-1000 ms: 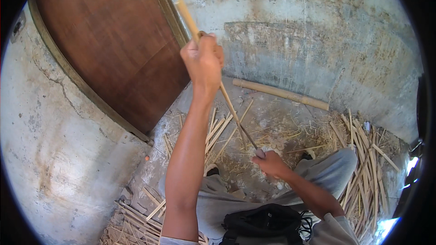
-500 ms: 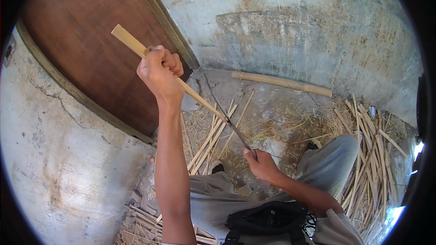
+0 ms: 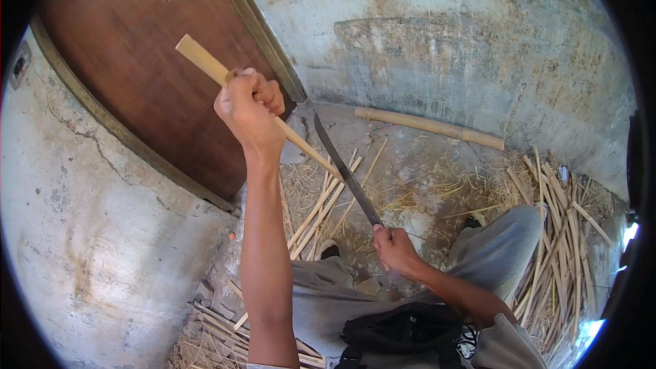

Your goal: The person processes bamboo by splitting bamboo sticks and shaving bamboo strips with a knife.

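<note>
Seen from above, a seated person works a bamboo strip point(image 3: 260, 106) with a long knife point(image 3: 347, 172) on a concrete floor point(image 3: 424, 157) strewn with shavings. The left hand point(image 3: 247, 108) is raised at arm's length and closed in a tight fist around the strip, whose pale squared end juts up and to the left of the knuckles, against a brown wooden door point(image 3: 143, 75). The rest of the strip slants down to the right, where its lower end meets the dark blade about halfway along. The right hand point(image 3: 395, 251) sits low, near the lap, its fingers wrapped around the knife's handle; the blade points up and left toward the strip, its tip near the foot of the door frame. Grey trousers point(image 3: 492, 260) cover both knees, and a black bag point(image 3: 403, 335) rests at the waist. More split bamboo strips point(image 3: 321, 208) lie on the floor beneath the blade, another heap point(image 3: 560, 232) sits beside the right knee, and a thicker bamboo pole point(image 3: 430, 126) lies along the base of the stained concrete wall point(image 3: 465, 41). A cracked plaster wall point(image 3: 102, 246) fills the left.
</note>
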{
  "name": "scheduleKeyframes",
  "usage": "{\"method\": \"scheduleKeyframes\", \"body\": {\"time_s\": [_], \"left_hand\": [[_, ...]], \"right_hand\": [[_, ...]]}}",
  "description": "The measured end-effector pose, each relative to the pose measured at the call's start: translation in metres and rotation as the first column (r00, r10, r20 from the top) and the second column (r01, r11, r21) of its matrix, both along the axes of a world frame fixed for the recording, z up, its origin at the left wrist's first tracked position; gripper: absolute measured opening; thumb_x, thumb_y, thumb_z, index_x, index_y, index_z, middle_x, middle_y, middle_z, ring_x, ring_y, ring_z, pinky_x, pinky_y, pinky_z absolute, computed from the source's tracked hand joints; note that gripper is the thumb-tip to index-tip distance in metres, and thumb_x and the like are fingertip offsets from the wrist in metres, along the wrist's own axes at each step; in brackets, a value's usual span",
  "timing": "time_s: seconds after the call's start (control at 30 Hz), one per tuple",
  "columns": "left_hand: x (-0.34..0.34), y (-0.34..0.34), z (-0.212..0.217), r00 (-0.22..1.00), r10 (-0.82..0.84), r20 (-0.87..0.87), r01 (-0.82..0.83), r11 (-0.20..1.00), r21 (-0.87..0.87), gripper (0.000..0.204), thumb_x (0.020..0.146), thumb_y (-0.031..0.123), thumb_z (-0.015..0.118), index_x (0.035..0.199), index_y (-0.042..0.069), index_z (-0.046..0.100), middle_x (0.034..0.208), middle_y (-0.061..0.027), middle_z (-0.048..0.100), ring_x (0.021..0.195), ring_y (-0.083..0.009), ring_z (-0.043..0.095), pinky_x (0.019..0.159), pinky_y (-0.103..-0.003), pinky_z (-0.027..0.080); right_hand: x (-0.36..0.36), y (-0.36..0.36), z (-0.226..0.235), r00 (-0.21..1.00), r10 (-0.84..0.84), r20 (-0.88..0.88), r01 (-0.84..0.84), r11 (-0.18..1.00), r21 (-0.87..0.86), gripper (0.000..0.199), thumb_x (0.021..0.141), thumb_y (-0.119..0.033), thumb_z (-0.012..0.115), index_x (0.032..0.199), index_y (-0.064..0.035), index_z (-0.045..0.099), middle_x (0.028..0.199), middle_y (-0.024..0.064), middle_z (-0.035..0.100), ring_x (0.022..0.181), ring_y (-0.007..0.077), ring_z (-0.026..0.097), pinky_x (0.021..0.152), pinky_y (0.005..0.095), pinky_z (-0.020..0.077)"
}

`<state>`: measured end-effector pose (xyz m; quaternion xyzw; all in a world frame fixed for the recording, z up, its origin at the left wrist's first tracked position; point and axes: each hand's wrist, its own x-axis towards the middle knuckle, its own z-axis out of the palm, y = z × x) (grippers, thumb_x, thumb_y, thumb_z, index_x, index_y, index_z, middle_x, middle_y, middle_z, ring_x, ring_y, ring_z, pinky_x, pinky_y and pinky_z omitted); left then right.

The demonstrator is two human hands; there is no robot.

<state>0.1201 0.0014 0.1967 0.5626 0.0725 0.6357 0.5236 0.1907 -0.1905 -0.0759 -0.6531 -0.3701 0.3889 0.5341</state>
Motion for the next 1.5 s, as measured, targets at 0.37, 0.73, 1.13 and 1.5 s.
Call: {"method": "scheduleKeyframes", "body": {"time_s": [0.37,0.73,1.13,1.5], "left_hand": [[0.006,-0.013,0.000,0.999,0.051,0.007,-0.051,0.998,0.037,0.025,0.084,0.015,0.048,0.068,0.011,0.030,0.052,0.0020,0.021,0.043,-0.0082,0.020,0.040,-0.027,0.016],[-0.024,0.007,-0.006,0.999,-0.047,0.024,0.047,0.999,-0.004,0.030,0.084,0.017,0.048,0.063,0.014,0.027,0.051,0.0023,0.021,0.043,-0.0083,0.019,0.040,-0.027,0.015],[-0.052,0.022,-0.014,0.999,0.034,0.038,-0.033,0.999,-0.041,0.033,0.086,0.016,0.047,0.061,0.015,0.024,0.051,0.0021,0.020,0.045,-0.0091,0.017,0.040,-0.026,0.016],[-0.052,0.011,-0.014,0.999,0.006,0.048,-0.005,1.000,-0.016,0.034,0.086,0.018,0.047,0.063,0.016,0.023,0.053,0.0025,0.019,0.046,-0.0089,0.016,0.041,-0.026,0.014]], "right_hand": [[-0.002,-0.006,0.035,0.989,-0.065,0.130,0.046,0.988,0.148,0.049,0.092,-0.033,0.058,0.061,0.0051,0.055,0.048,0.0173,0.047,0.043,0.0302,0.051,0.048,0.0405,0.0414],[-0.003,-0.012,0.067,0.894,0.070,0.442,-0.092,0.995,0.029,0.040,0.084,-0.030,0.067,0.070,0.0069,0.058,0.062,0.0271,0.057,0.063,0.0449,0.060,0.059,0.0467,0.0486],[0.000,0.001,-0.070,0.931,0.117,0.344,-0.064,0.985,-0.163,0.029,0.075,-0.019,0.064,0.076,0.0103,0.060,0.075,0.0313,0.062,0.072,0.0489,0.062,0.068,0.0489,0.0526],[0.029,-0.009,-0.209,0.819,0.423,0.387,-0.142,0.804,-0.577,0.023,0.075,-0.020,0.060,0.080,0.0019,0.065,0.083,0.0276,0.065,0.081,0.0423,0.066,0.074,0.0471,0.0521]]}}
